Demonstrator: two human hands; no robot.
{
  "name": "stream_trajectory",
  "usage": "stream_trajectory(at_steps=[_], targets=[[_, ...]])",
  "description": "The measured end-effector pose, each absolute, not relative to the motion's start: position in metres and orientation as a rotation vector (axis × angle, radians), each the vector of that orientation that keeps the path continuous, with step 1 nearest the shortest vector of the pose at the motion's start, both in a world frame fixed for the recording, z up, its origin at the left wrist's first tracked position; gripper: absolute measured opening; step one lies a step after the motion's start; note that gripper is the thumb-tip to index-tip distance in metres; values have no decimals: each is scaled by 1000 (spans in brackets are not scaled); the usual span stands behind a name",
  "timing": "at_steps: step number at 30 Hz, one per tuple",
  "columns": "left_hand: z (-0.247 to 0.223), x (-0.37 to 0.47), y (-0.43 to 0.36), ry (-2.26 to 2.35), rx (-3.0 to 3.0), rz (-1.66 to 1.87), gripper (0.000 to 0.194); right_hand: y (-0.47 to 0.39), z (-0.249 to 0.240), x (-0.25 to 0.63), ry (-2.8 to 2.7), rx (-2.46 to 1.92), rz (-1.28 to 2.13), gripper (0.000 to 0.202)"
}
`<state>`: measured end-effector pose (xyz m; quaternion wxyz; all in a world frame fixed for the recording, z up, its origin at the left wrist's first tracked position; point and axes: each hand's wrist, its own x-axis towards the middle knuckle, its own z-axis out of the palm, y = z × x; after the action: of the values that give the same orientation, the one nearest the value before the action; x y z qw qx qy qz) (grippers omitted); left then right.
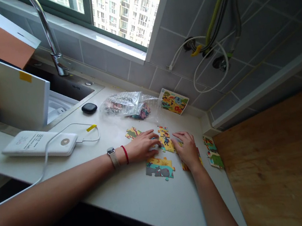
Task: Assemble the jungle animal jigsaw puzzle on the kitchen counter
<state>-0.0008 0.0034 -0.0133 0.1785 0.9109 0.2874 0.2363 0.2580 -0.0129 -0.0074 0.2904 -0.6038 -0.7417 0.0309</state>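
Note:
My left hand (142, 145), with a watch and a red band at its wrist, lies over jigsaw pieces with its fingers apart. Between my hands stand joined yellow puzzle pieces (167, 143) with small cartoon figures. My right hand (187, 148) rests at their right side, fingers loosely stretched, and covers part of other pieces (185, 166). Just below my left hand are joined pieces showing a grey hippo (160, 169). Another piece (132, 132) shows above my left wrist. What lies under both palms is hidden.
A clear plastic bag of pieces (126, 105) lies behind my hands. A picture card (174, 101) leans on the wall. More puzzle pieces (213, 152) lie by the wooden board (286, 159). A white power bank (40, 144) with a cable and a black case (89, 108) sit left, near the sink.

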Motion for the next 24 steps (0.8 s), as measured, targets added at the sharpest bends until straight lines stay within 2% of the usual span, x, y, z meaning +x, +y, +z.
stream_trajectory(at_steps=[10, 24], targets=[[-18, 0, 9, 818, 2587, 640, 39, -15, -17, 244, -2146, -1592, 198, 39], [-16, -1, 9, 786, 2632, 675, 32, -23, -11, 243, -2218, -1617, 81, 34]])
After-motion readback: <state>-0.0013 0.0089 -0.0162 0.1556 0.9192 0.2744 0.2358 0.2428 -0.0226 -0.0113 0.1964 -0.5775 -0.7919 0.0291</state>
